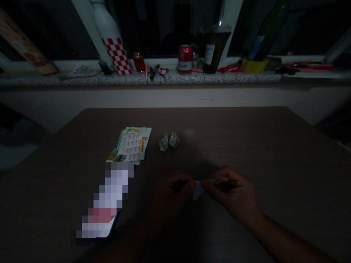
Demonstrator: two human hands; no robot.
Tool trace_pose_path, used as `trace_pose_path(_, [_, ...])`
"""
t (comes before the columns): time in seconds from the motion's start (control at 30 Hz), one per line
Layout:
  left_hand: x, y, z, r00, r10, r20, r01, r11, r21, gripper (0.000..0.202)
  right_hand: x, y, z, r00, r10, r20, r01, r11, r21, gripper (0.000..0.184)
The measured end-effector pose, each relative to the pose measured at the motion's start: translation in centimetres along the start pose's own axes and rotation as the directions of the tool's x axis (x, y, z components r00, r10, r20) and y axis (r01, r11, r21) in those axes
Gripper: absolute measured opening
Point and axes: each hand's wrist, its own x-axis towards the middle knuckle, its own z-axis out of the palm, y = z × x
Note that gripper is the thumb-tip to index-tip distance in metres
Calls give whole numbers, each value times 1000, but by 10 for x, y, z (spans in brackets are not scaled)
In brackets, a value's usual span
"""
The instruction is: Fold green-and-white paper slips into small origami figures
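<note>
Both of my hands meet low over a dark wooden table [246, 146]. My left hand [171, 195] and my right hand [233, 193] each pinch one side of a small folded piece of printed paper [197, 189] between fingertips. Two small folded paper shapes [169, 141] lie side by side on the table beyond my hands. A stack of printed green and yellow paper sheets [131, 145] lies to the left of them.
A blurred-out flat object [105, 201] lies at the left front of the table. On the stone windowsill [82, 78] behind stand a red can [185, 59], a dark bottle [215, 51], a green bottle [267, 29], a red-and-white checkered object [116, 51] and small clutter. The scene is dim.
</note>
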Motion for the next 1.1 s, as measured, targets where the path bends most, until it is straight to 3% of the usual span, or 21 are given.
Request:
trace_pose_path(0.07, [0,2,0,998,-51,25,52,997,-56,13,2,-1,1,996,81,-22,-80,995,53,14])
trace_pose_path(0.17, [1,5,1,989,-143,24,145,979,-141,12,3,-3,1,984,172,42,-177,969,170,13])
trace_pose_path(0.3, [2,10,1,977,-214,-10,209,959,-193,11,3,-4,-1,972,170,163,-200,960,194,10])
trace_pose_path(0.63, [1,9,1,982,-187,33,190,962,-194,9,4,-4,-4,976,146,161,-174,968,179,31])
trace_pose_path(0.97, [0,9,1,980,-198,31,199,979,-48,14,4,3,-4,943,212,257,-273,933,234,36])
trace_pose_path(1.1, [0,10,0,977,-207,44,210,976,-60,13,5,1,-5,942,211,262,-272,935,227,35])
